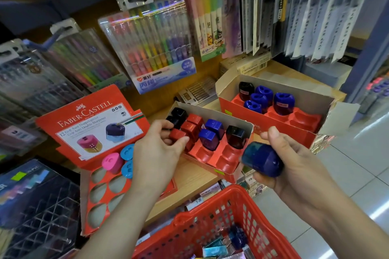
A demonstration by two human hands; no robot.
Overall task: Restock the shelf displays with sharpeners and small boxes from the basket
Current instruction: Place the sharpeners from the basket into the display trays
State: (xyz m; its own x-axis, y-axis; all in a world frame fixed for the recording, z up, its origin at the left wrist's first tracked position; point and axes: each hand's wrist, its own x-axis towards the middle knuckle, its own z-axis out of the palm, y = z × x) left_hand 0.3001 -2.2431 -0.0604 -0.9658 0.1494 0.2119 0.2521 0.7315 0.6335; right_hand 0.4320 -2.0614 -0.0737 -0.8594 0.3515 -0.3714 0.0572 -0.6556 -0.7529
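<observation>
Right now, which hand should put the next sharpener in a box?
Probably the right hand: it already holds a dark blue plastic sharpener beside empty slots in the red cardboard tray. The left hand is pinching a red sharpener.

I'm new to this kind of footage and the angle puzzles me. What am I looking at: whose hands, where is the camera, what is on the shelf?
There is no machine here: a person restocks a shop shelf, and the single picture comes from a wide-angle camera on their head, looking forward and down. The left hand pinches a red sharpener in the middle display box, which also holds black, red and blue ones. The right hand grips a blue sharpener in the air. Further right stands a second box with mostly blue sharpeners; to the left, a Faber-Castell display with pink and light-blue ones. All sit on a wooden shelf. Below is the red basket with more stock.
</observation>
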